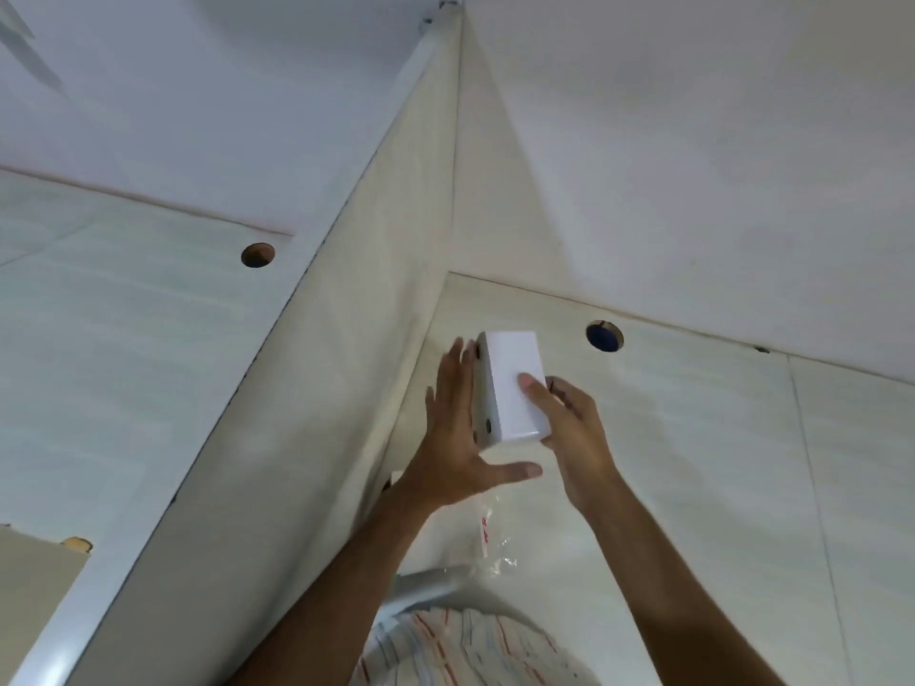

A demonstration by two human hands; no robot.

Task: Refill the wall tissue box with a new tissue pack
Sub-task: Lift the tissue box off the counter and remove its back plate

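A white rectangular tissue box (512, 388) is held up against the pale tiled wall, close to the corner. Its left side shows a grey face with two dark round holes. My right hand (569, 428) grips the box from the right, thumb pressed on its white front. My left hand (455, 438) lies flat and spread against the box's left side, fingers pointing up and thumb sticking out below the box. A clear plastic wrapper (495, 532) with red print hangs below the hands; how it is held is hidden.
A wall corner (445, 240) runs up just left of the box. A round hole (604, 335) in the tile sits to the box's upper right, and another hole (258, 255) is on the left wall. A striped garment (465, 646) fills the bottom edge.
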